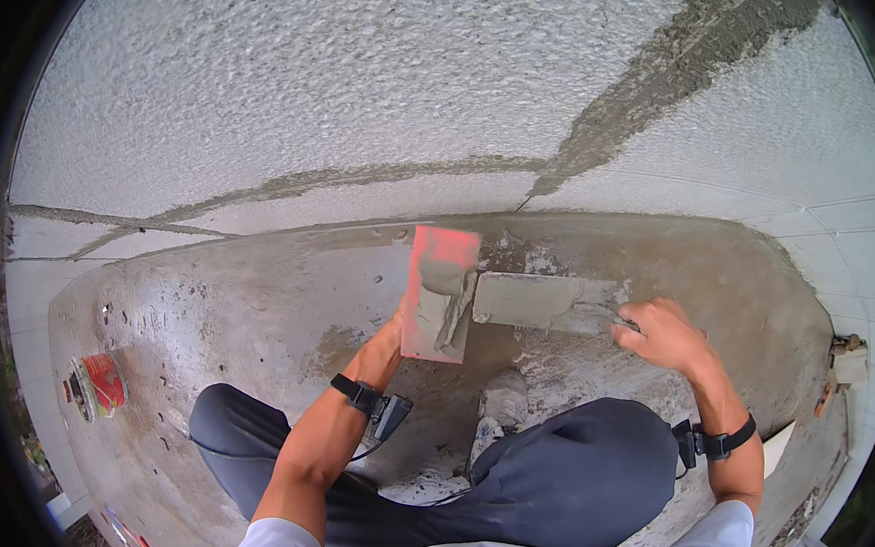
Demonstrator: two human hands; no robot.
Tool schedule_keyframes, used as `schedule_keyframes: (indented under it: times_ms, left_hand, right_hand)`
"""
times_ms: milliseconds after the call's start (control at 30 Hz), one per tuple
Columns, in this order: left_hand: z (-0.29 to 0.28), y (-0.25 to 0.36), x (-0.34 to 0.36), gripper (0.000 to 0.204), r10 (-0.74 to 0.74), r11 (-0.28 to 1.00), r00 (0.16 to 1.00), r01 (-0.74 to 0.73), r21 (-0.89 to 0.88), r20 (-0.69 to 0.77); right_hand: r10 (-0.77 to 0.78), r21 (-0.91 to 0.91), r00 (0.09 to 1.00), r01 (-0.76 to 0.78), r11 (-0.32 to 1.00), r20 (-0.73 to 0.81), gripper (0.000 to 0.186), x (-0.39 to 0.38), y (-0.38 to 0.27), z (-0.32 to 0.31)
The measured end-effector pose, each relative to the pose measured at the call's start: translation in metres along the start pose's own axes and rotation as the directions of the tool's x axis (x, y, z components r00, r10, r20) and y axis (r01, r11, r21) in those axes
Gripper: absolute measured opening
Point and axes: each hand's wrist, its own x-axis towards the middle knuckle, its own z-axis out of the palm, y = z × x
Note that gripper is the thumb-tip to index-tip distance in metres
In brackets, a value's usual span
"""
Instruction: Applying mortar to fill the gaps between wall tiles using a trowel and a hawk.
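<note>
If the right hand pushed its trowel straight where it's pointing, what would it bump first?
Probably the red board with grey paste on it: the trowel in the right hand points left at it. Depth is unclear, so it might pass over or under.

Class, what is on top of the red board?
Grey mortar sits on the red board, leaving red showing along its far end and left side. The surface underneath is hidden.

No legible text, even on red container (102,381)
</note>
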Motion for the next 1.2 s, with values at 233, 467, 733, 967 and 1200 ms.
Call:
schedule_keyframes:
  times_ms: [233, 467, 733, 967, 1200]
  left_hand:
    - [0.022, -0.006, 0.018, 0.054, 0.015, 0.999, 0.998, -0.013, -0.034, 0.062]
    - [0.003, 0.006, -0.024, 0.047, 0.088, 0.996, 0.990, -0.088, 0.007, -0.113]
    - [-0.002, -0.002, -0.040, 0.040, 0.068, 0.998, 0.977, -0.071, -0.003, -0.204]
    - [0.000, -0.004, -0.044, 0.031, 0.080, 0.997, 0.972, -0.078, 0.020, -0.222]
    - [0.005, -0.013, -0.042, 0.031, 0.076, 0.997, 0.979, -0.075, 0.015, -0.187]
  right_hand:
    - [0.012, -0.082, 0.999, -0.008, 0.997, 0.051, 0.038, 0.017, 0.012, -0.007]
    - [0.078, -0.201, 0.883, -0.190, 0.961, -0.464, 0.032, 0.048, 0.069, 0.082]
    - [0.047, -0.224, 0.861, -0.184, 0.957, -0.506, 0.031, 0.110, 0.109, 0.154]
    - [0.183, -0.157, 0.848, -0.295, 0.943, -0.497, 0.033, 0.096, 0.114, 0.144]
    - [0.072, -0.150, 0.871, -0.164, 0.975, -0.487, 0.033, 0.087, 0.104, 0.124]
